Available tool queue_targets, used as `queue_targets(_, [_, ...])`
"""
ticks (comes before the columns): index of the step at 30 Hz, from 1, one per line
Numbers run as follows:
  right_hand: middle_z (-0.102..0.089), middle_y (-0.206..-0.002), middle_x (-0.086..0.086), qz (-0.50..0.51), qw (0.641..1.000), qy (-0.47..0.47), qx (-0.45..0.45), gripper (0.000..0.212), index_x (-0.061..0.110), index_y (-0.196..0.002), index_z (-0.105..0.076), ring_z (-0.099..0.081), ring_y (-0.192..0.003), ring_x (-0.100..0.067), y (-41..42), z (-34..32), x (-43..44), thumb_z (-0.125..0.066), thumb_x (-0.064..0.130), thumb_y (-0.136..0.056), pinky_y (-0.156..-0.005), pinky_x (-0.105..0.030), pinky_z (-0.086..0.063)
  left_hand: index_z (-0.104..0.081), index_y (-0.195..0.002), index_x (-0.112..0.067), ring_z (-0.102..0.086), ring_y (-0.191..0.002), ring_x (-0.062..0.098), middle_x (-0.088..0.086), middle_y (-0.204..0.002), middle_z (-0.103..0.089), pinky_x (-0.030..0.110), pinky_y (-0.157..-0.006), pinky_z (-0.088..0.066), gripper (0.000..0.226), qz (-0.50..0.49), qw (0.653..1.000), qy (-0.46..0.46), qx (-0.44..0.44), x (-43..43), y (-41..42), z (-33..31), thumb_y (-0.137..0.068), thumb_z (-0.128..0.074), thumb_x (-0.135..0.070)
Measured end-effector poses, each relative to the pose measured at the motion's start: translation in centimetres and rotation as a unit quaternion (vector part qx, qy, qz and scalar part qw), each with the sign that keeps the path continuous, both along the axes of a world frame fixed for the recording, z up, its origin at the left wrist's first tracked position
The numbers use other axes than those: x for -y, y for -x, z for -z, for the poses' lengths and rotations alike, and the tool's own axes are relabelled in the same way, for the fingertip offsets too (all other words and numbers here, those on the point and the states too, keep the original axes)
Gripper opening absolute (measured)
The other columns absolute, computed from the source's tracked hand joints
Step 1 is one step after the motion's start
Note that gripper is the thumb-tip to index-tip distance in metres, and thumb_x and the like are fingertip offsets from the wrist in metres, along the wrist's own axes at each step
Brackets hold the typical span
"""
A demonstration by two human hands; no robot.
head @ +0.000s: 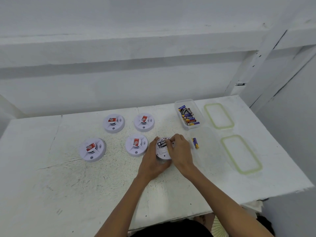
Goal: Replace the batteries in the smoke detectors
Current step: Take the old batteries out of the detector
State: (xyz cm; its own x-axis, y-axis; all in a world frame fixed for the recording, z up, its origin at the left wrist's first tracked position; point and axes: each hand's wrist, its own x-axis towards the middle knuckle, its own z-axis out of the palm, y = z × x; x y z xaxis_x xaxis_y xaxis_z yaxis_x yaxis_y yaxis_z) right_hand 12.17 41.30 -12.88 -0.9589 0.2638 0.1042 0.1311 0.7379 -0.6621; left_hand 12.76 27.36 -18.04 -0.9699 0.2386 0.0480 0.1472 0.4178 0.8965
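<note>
Five smoke detectors are on the white worktop [102, 185]. Four lie face up in two rows, each with a red label on its middle: two in the far row [113, 123] [144, 122] and two in the near row [92, 149] [136, 145].

The fifth smoke detector [161, 153] is turned underside up, just right of the near row and in front of the person. The left hand [151, 162] cradles it from the left and below, fingers curled round its rim and thumb up along its left edge. The black batteries [161, 144] lie side by side in its open compartment; two seem to show. The right hand [180, 151] reaches in from the right, its fingers bent down and gripping the right end of those batteries.

Two clear tubs stand to the right. The far tub [187, 102] holds a loose heap of batteries [188, 115], too jumbled to count. The near tub [206, 151] holds blue-and-yellow batteries [195, 143] at its left wall, one or two. Two clear lids with green seals lie further right, one far [219, 116] and one near [241, 153].
</note>
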Motion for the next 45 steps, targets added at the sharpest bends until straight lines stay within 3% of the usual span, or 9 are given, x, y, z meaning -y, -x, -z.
queue_targets(3, [-0.065,-0.099,-0.003,-0.006,0.999,-0.028,-0.020,0.020,0.012,-0.100,-0.062,-0.059,-0.087,-0.016,0.1,0.1,0.5,-0.056,0.031,-0.099,-0.072,-0.024,-0.052,-0.032,-0.153,-0.023,-0.043,-0.137,-0.004,-0.016,-0.149,-0.045,0.006,-0.107,-0.034,0.102,-0.010,1.000,0.000,0.002,0.0,0.0,-0.2,-0.069,-0.083,-0.053])
queue_targets(6, [-0.066,-0.099,-0.004,-0.022,0.997,-0.054,-0.042,0.021,0.010,-0.097,-0.063,-0.056,-0.086,-0.018,-0.1,0.2,0.9,-0.054,0.029,-0.099,-0.070,-0.023,-0.045,-0.031,-0.154,-0.021,-0.043,-0.139,0.000,-0.012,-0.152,-0.045,0.013,-0.110,-0.038,0.103,-0.010,1.000,0.003,-0.004,0.0,-0.1,-0.1,-0.070,-0.083,-0.051])
queue_targets(10, [-0.066,-0.097,-0.004,-0.050,0.993,-0.087,-0.068,0.020,0.011,-0.095,-0.062,-0.057,-0.084,-0.019,-0.4,0.7,0.8,-0.054,0.028,-0.100,-0.069,-0.029,-0.052,-0.031,-0.155,-0.019,-0.044,-0.140,0.005,-0.007,-0.154,-0.045,0.015,-0.110,-0.039,0.104,-0.012,1.000,0.005,-0.008,0.0,-0.2,-0.4,-0.071,-0.083,-0.048])
queue_targets(15, [-0.068,-0.116,-0.008,-0.085,0.989,-0.116,-0.042,0.029,0.013,-0.108,-0.065,-0.063,-0.098,-0.023,-0.3,2.2,0.0,-0.046,0.035,-0.103,-0.081,-0.032,-0.058,-0.030,-0.155,-0.019,-0.044,-0.139,0.003,-0.008,-0.153,-0.046,0.020,-0.112,-0.040,0.105,-0.006,1.000,0.001,-0.003,0.0,-0.3,-0.7,-0.071,-0.080,-0.056])
queue_targets(22, [-0.071,-0.094,-0.001,-0.074,0.994,-0.076,-0.036,0.023,0.014,-0.097,-0.064,-0.063,-0.079,-0.015,0.1,1.1,-0.1,-0.054,0.034,-0.100,-0.067,-0.024,-0.055,-0.025,-0.150,-0.037,-0.044,-0.139,0.005,-0.013,-0.149,-0.044,0.032,-0.114,-0.043,0.098,-0.005,1.000,0.002,-0.023,0.0,-0.3,-0.8,-0.072,-0.083,-0.049])
queue_targets(25, [-0.071,-0.097,-0.001,-0.066,0.997,-0.037,-0.028,0.020,0.014,-0.104,-0.063,-0.064,-0.081,-0.013,0.1,0.8,-0.5,-0.054,0.031,-0.099,-0.065,-0.015,-0.046,-0.025,-0.152,-0.034,-0.038,-0.145,0.010,-0.008,-0.156,-0.036,0.039,-0.115,-0.042,0.099,-0.004,0.998,0.013,-0.053,-0.1,-0.1,-0.6,-0.073,-0.085,-0.045])
queue_targets(31, [-0.072,-0.102,-0.002,-0.069,0.997,0.013,-0.040,0.018,0.015,-0.113,-0.061,-0.067,-0.087,-0.015,0.2,0.1,-0.9,-0.052,0.023,-0.100,-0.072,-0.022,-0.055,-0.046,-0.140,-0.019,-0.038,-0.143,0.011,-0.002,-0.153,-0.038,0.027,-0.111,-0.044,0.078,0.004,0.992,0.036,-0.118,0.0,0.0,-0.6,-0.075,-0.085,-0.036])
queue_targets(36, [-0.071,-0.105,-0.001,-0.065,0.997,0.012,-0.044,0.017,0.015,-0.110,-0.065,-0.066,-0.088,-0.012,0.0,0.4,-1.8,-0.052,0.016,-0.100,-0.077,-0.027,-0.058,-0.054,-0.134,-0.016,-0.042,-0.140,0.015,0.004,-0.150,-0.042,0.018,-0.109,-0.040,0.072,0.003,0.990,0.054,-0.134,-0.1,0.1,-0.4,-0.074,-0.084,-0.042])
queue_targets(45, [-0.069,-0.105,-0.001,-0.048,0.997,-0.048,-0.026,0.019,0.015,-0.113,-0.065,-0.057,-0.092,-0.013,-0.6,1.2,-3.2,-0.050,0.016,-0.100,-0.074,-0.017,-0.042,-0.053,-0.133,-0.015,-0.046,-0.135,0.020,0.008,-0.147,-0.044,0.019,-0.104,-0.047,0.074,-0.009,0.987,0.067,-0.145,-0.4,-0.1,-0.2,-0.074,-0.081,-0.051])
